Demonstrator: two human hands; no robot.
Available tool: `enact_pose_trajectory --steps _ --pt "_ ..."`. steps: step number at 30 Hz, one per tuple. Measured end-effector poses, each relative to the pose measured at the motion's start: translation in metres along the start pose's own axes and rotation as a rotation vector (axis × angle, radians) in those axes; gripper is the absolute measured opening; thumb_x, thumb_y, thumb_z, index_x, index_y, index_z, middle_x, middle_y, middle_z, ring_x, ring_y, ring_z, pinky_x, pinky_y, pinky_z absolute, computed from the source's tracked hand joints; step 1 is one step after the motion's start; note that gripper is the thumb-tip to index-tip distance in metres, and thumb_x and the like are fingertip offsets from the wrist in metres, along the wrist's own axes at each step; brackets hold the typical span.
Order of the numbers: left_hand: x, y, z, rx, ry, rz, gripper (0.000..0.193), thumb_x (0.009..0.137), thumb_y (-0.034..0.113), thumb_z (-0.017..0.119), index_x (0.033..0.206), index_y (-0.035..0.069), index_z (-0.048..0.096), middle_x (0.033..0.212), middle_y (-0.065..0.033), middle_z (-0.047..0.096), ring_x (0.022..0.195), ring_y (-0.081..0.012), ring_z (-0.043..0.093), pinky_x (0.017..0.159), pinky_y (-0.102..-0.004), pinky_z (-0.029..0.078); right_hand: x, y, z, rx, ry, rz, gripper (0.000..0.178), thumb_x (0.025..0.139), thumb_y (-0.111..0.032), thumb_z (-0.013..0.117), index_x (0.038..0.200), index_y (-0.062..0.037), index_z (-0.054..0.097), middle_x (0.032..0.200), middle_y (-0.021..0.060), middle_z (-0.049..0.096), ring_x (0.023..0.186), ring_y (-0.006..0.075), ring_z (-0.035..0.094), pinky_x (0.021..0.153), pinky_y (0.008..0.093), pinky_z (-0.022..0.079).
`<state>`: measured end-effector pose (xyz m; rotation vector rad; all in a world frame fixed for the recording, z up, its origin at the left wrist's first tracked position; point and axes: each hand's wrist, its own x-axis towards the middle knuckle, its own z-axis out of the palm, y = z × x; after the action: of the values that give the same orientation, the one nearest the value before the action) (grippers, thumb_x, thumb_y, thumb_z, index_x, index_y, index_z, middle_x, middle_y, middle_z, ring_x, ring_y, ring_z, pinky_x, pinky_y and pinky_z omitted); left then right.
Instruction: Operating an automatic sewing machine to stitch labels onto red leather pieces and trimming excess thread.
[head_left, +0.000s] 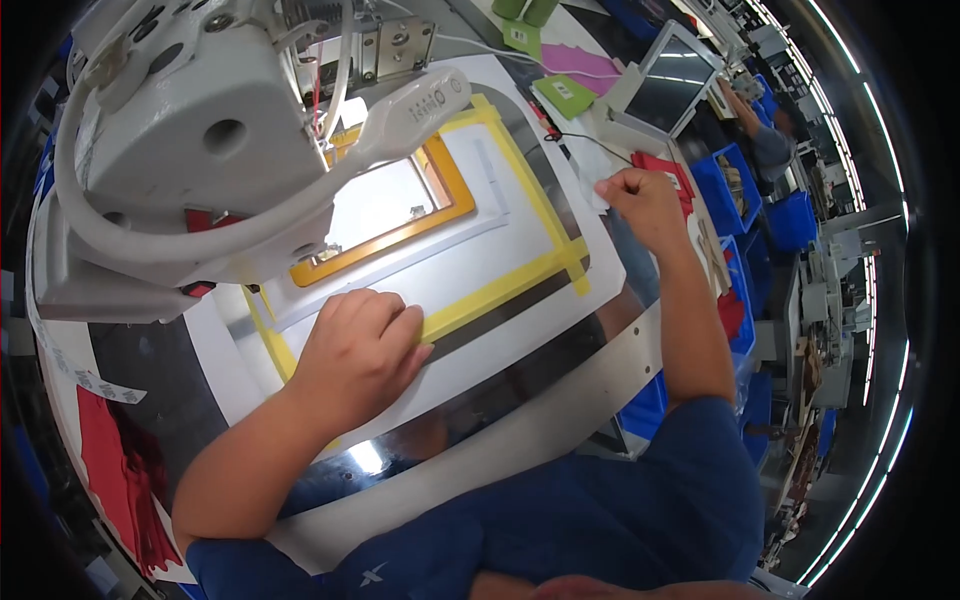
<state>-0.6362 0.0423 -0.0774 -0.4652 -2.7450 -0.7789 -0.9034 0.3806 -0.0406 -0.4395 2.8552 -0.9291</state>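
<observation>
Surface (135,352): one machine (200,105), one screen (678,80); blue bins (792,222) beyond; left hand (362,345) curled on sheet (470,275), right hand (648,207) pinching white slip (591,172)

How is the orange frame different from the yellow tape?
The orange frame is darker and shinier; the yellow tape is paler. The orange frame looks smaller, while the yellow tape marks a bigger outline. The orange frame looks solid and thick; the yellow tape lies in thin, flat strips. Both have corners.

Red cloth (112,480), blue bins (793,221)
</observation>
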Motion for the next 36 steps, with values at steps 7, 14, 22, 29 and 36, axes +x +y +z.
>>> enact_pose_trajectory --steps 7,14,22,29,36 --pt "0.001 0.012 -0.005 0.152 0.156 0.154 0.045 0.087 0.026 0.085 0.13 0.015 0.075 0.143 -0.015 0.067 0.133 -0.0331 0.062 0.108 -0.0468 0.048 -0.035 -0.112 0.037 -0.03 -0.448 -0.661 0.015 0.09 -0.016 0.087 0.086 -0.0046 0.078 0.075 0.0054 0.071 0.069 0.0186 0.067 0.065 0.0341 0.05" --pt "-0.017 0.031 -0.028 0.531 -0.159 -0.027 0.046 0.099 0.037 0.073 0.126 -0.001 0.076 0.152 -0.0174 0.063 0.142 -0.0337 0.058 0.119 -0.0545 0.04 -0.032 -0.168 0.057 -0.233 -0.644 -1.225 0.017 0.087 -0.017 0.08 0.082 -0.009 0.065 0.08 0.0065 0.062 0.076 0.0297 0.069 0.068 0.0429 0.053" --pt "-0.018 0.049 -0.041 0.648 -0.332 -0.407 0.064 0.097 0.038 0.075 0.137 -0.011 0.066 0.149 -0.0309 0.061 0.138 -0.043 0.059 0.118 -0.0522 0.044 -0.016 -0.143 0.088 -0.442 -0.184 -1.429 0.011 0.076 -0.013 0.069 0.08 -0.0093 0.06 0.079 0.0035 0.054 0.075 0.0212 0.061 0.066 0.0341 0.046" --pt "-0.01 0.034 -0.008 0.201 -0.197 -0.102 0.079 0.095 0.053 0.077 0.152 0.001 0.058 0.157 -0.037 0.05 0.147 -0.0506 0.051 0.12 -0.0567 0.044 -0.013 -0.138 0.091 -0.447 -0.109 -1.427 0.01 0.076 -0.013 0.069 0.082 -0.0083 0.063 0.08 0.0026 0.054 0.076 0.0198 0.06 0.067 0.0334 0.045" --pt "-0.005 0.021 -0.004 0.178 -0.252 -0.192 0.094 0.09 0.063 0.079 0.164 0.011 0.049 0.164 -0.0388 0.041 0.152 -0.0534 0.044 0.126 -0.0607 0.035 -0.052 -0.137 0.088 -0.462 -0.292 -1.263 0.012 0.082 -0.016 0.07 0.088 -0.0072 0.066 0.101 0.0137 0.072 0.061 0.0161 0.064 0.049 0.0321 0.046"
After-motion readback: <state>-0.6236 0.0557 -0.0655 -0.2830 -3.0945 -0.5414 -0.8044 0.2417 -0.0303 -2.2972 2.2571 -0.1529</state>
